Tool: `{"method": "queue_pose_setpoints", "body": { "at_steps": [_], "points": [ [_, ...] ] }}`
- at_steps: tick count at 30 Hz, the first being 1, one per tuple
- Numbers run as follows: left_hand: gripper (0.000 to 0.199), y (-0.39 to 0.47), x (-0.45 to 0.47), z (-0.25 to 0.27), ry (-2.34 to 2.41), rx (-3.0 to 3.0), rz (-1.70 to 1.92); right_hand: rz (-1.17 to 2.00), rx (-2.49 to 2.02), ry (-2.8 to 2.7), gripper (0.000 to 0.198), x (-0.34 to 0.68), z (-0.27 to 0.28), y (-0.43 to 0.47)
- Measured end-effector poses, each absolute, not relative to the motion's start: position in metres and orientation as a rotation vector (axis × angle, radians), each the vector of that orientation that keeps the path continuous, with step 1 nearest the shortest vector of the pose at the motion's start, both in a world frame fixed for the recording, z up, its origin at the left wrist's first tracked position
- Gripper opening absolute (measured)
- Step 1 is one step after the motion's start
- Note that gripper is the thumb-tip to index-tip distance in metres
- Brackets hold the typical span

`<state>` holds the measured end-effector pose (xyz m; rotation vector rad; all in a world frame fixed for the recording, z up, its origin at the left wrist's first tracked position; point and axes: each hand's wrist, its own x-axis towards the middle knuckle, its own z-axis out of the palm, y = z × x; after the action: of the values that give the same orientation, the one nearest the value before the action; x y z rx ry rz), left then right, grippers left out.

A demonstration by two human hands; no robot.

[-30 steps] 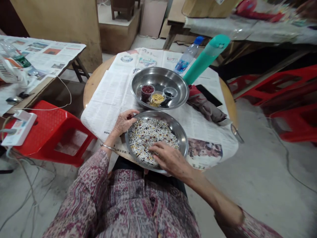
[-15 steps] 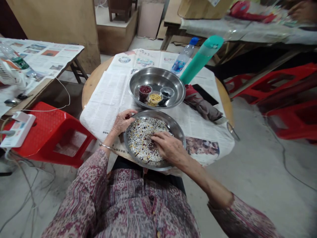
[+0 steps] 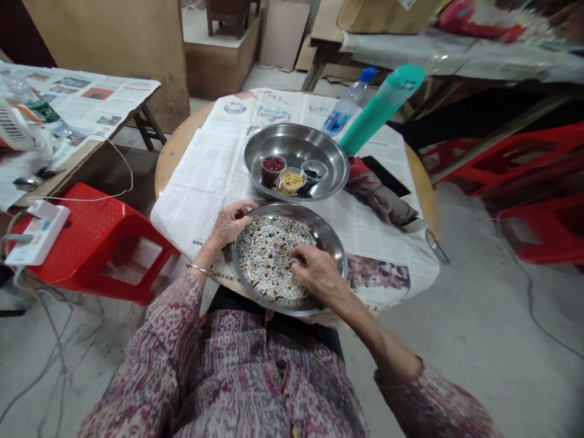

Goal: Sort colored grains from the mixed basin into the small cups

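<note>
A shallow steel basin [image 3: 336,243] holds a spread of white grains mixed with yellow, dark and a few red beans [image 3: 267,258]. My left hand [image 3: 232,224] grips this basin's upper left rim, its fingers curled at the edge. Inside the basin, my right hand [image 3: 318,274] is low over the mix, fingertips bent together against the grains; whatever they pinch is too small to tell. Behind stands a second, deeper steel basin [image 3: 319,141]. In it are three clear cups: one of red beans [image 3: 274,164], one of yellow beans [image 3: 292,180] and one with dark contents [image 3: 314,173].
Newspaper [image 3: 191,176] covers the round table. A teal bottle [image 3: 381,112], a blue-capped plastic bottle [image 3: 349,103], a grey and red cloth bundle [image 3: 381,194] and a black phone [image 3: 385,175] lie or stand to the right. A red stool [image 3: 100,234] carries a power strip [image 3: 39,234] at left.
My right hand has drawn its fingertips closer together and shifted slightly over the grains, where a red bean now shows. My left hand stays at the rim. The whole view has shifted slightly.
</note>
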<state>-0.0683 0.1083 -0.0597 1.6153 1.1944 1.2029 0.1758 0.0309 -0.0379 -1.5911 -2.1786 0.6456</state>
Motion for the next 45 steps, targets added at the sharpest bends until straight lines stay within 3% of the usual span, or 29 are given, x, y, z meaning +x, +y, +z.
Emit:
{"method": "queue_pose_setpoints", "body": {
  "at_steps": [4, 7, 13, 16, 21, 26, 31, 38, 45],
  "points": [
    [0.026, 0.107, -0.068, -0.059, 1.207, 1.632, 1.196, 1.031, -1.489, -1.976, 0.016, 0.143, -0.033, 0.039],
    [0.026, 0.108, -0.068, -0.062, 1.221, 1.643, 1.198, 1.121, -1.32, -1.982, 0.019, 0.122, -0.029, 0.049],
    [0.028, 0.11, -0.068, -0.064, 1.21, 1.658, 1.192, 0.535, -1.177, -2.291, 0.023, 0.114, -0.035, 0.076],
    [0.028, 0.11, -0.068, -0.062, 1.208, 1.648, 1.19, 0.446, -1.246, -2.378, 0.027, 0.119, -0.036, 0.084],
    [0.028, 0.109, -0.068, -0.062, 1.191, 1.628, 1.196, 0.736, -1.147, -2.553, 0.018, 0.129, -0.028, 0.081],
    [0.027, 0.11, -0.068, -0.064, 1.196, 1.639, 1.199, 1.007, -1.082, -2.554, 0.024, 0.143, -0.016, 0.059],
    [0.028, 0.11, -0.068, -0.063, 1.19, 1.626, 1.192, 1.072, -0.99, -2.621, 0.023, 0.151, -0.006, 0.02],
    [0.028, 0.11, -0.068, -0.062, 1.202, 1.62, 1.196, 0.707, -0.999, -2.804, 0.027, 0.155, -0.021, 0.006],
    [0.026, 0.109, -0.069, -0.062, 1.203, 1.637, 1.186, 0.246, -1.402, -2.552, 0.025, 0.172, -0.024, 0.042]
  ]
}}
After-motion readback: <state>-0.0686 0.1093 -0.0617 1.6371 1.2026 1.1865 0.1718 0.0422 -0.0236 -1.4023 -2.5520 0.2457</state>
